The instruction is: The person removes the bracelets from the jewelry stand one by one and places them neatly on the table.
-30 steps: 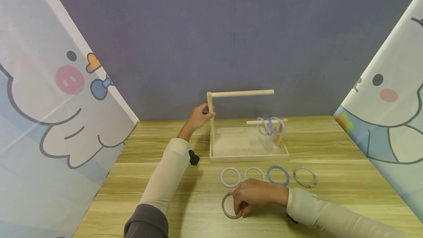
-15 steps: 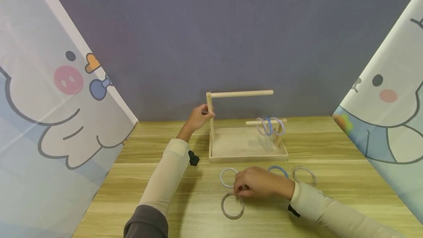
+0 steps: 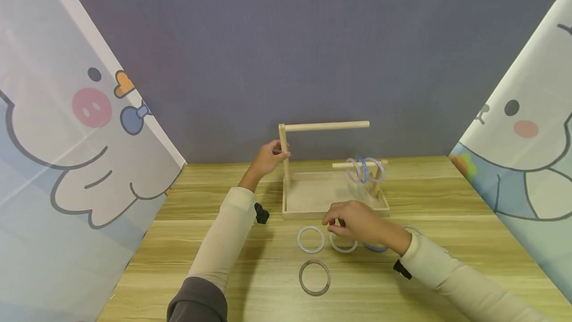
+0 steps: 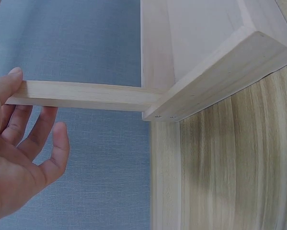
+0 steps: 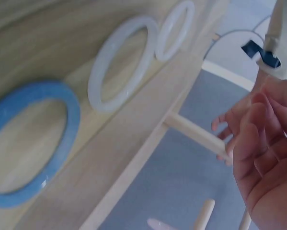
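Left hand (image 3: 266, 158) pinches the post (image 3: 283, 137); the loosely curled, empty right hand (image 3: 356, 220), if lowered, could knock the seven-o'clock ring (image 3: 343, 251).

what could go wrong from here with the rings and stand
The left hand pinches the post, so a tug might tilt the stand. The hung rings could slide off the lower bar's free end if jolted. The right hand, near the flat rings, might nudge one.
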The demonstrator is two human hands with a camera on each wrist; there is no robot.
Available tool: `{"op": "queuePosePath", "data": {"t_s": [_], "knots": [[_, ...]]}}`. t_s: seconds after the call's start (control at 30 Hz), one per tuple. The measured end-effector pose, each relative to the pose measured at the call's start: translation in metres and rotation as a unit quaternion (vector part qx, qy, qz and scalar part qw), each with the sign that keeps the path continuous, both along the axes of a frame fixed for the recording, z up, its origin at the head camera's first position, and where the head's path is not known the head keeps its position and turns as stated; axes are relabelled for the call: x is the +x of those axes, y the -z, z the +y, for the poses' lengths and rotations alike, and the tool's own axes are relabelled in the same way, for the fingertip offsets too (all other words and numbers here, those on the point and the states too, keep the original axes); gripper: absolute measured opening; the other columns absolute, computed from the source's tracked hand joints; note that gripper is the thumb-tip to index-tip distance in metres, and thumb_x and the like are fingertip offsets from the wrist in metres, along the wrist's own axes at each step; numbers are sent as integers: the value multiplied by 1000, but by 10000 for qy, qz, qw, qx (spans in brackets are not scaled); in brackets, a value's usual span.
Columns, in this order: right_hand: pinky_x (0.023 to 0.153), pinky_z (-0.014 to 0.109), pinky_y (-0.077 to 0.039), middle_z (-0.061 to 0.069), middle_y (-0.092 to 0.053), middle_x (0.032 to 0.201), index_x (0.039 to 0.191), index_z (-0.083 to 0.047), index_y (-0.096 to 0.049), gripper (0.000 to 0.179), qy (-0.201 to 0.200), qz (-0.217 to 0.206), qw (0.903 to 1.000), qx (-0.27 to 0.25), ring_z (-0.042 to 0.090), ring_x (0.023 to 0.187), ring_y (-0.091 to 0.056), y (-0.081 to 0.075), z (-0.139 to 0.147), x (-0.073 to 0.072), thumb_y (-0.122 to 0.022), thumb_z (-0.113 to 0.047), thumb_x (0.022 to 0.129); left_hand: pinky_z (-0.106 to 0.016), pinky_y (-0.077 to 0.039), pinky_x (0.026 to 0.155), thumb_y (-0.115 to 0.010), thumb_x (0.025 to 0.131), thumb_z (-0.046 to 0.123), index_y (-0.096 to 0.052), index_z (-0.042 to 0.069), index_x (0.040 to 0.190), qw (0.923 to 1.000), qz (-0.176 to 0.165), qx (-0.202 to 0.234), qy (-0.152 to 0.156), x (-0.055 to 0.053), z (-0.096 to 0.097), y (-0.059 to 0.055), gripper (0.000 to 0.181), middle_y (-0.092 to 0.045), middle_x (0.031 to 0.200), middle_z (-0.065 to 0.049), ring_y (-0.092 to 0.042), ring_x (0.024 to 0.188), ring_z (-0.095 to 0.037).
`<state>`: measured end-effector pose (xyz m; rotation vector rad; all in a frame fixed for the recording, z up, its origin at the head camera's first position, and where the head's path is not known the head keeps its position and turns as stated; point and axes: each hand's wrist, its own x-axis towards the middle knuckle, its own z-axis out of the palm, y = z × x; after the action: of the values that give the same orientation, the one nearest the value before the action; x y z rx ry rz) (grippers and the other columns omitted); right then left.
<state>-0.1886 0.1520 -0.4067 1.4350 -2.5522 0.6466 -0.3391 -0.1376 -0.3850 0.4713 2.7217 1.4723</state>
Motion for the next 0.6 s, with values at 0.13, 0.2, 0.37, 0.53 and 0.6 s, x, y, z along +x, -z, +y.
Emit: {"op": "queuePosePath", "data": {"t_s": [0.13, 0.2, 0.37, 0.53, 0.6], "knots": [[54, 12, -44, -9, -70, 87, 99, -16, -77, 12, 335, 46, 9993, -145, -9, 62, -48, -5, 8, -6, -78, -10, 89, -51, -54, 100, -64, 102, 27, -58, 7, 139, 10000, 11, 9, 4, -1, 0, 1, 43, -64, 130, -11, -63, 123, -33], [54, 13, -45, -8, -69, 86, 100, -15, -76, 12, 426, 152, 9987, -240, -8, 62, -48, -8, 12, -10, -78, -9, 89, -50, -54, 100, -65, 102, 28, -58, 7, 139, 10000, 6, 4, 12, -1, 0, 1, 43, -64, 130, -12, -63, 123, -32], [52, 14, -46, -4, -70, 84, 101, -9, -76, 15, 712, 327, 9957, -489, -5, 61, -52, -14, 19, -17, -79, -6, 87, -49, -54, 100, -65, 102, 31, -59, 9, 138, 10000, 3, -17, 5, -1, 0, 1, 43, -64, 130, -11, -63, 122, -31], [53, 16, -46, -4, -71, 83, 101, -9, -76, 15, 1087, 451, 9905, -711, -3, 61, -56, -18, 23, -21, -78, -4, 87, -50, -53, 101, -65, 102, 28, -59, 8, 138, 10000, 7, -6, -20, -2, 0, 1, 42, -64, 130, -11, -63, 123, -32], [53, 17, -46, -3, -71, 84, 102, -9, -76, 15, 1257, 499, 9879, -757, -2, 62, -57, -19, 24, -23, -78, -4, 87, -51, -53, 101, -65, 102, 26, -59, 7, 138, 10000, 9, 13, -21, -2, -1, 0, 41, -65, 129, -12, -62, 123, -33]]}}
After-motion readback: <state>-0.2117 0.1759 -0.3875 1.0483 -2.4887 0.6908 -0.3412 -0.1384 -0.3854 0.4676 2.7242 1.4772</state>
